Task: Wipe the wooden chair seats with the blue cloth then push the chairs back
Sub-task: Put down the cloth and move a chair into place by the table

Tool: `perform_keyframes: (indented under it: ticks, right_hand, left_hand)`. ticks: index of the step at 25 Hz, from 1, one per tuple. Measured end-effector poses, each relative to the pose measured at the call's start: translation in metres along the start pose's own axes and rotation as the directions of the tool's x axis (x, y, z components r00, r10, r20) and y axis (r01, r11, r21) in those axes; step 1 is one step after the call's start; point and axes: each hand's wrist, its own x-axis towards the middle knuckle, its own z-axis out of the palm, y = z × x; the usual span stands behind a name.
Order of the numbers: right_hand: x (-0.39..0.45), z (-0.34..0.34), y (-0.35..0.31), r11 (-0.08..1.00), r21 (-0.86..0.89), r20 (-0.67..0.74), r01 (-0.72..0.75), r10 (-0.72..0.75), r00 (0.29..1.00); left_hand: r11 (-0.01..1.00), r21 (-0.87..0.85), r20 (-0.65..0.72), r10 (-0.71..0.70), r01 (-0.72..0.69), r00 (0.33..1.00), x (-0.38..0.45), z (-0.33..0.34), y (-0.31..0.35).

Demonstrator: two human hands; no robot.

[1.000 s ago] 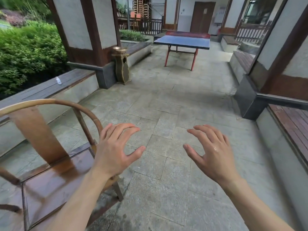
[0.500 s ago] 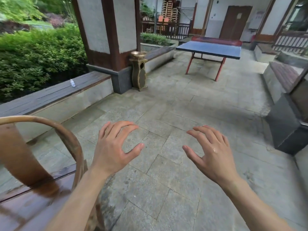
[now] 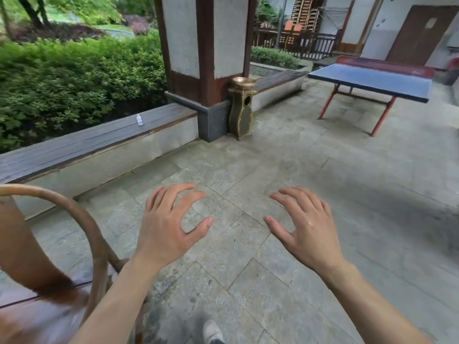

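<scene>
A wooden chair (image 3: 82, 219) with a curved round back rail stands at the lower left, its brown seat (image 3: 37, 316) partly cut off by the frame edge. My left hand (image 3: 169, 227) hovers in the air just right of the chair's rail, fingers spread and relaxed, holding nothing. My right hand (image 3: 308, 232) hovers beside it over the stone floor, also spread and holding nothing. No blue cloth is in view.
A low wall with a wooden bench top (image 3: 87, 142) runs along the left, a small white bottle (image 3: 139, 119) on it. A pillar (image 3: 206, 45) and a bronze bin (image 3: 242, 110) stand ahead. A blue ping-pong table (image 3: 372, 80) is at the far right. My shoe (image 3: 212, 331) shows below.
The view has swung to the left and moved forward: the chair has slid toward the lower left edge and the pillar and table have shifted right. Both hands stay spread in the air.
</scene>
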Motion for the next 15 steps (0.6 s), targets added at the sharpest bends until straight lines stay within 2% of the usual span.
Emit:
perform_keyframes:
  ticks: [8,15]
  right_hand:
    - [0.171,0.138,0.029,0.997,0.035,0.044,0.063,-0.064,0.997]
    - [0.298,0.263,0.011,0.962,0.154,0.086,0.224,-0.239,0.967]
  left_hand:
    - [0.977,0.199,-0.086,-0.054,0.070,0.995,0.107,0.089,-0.132]
    - [0.870,0.405,-0.162,-0.234,0.281,0.959,0.142,0.120,-0.246]
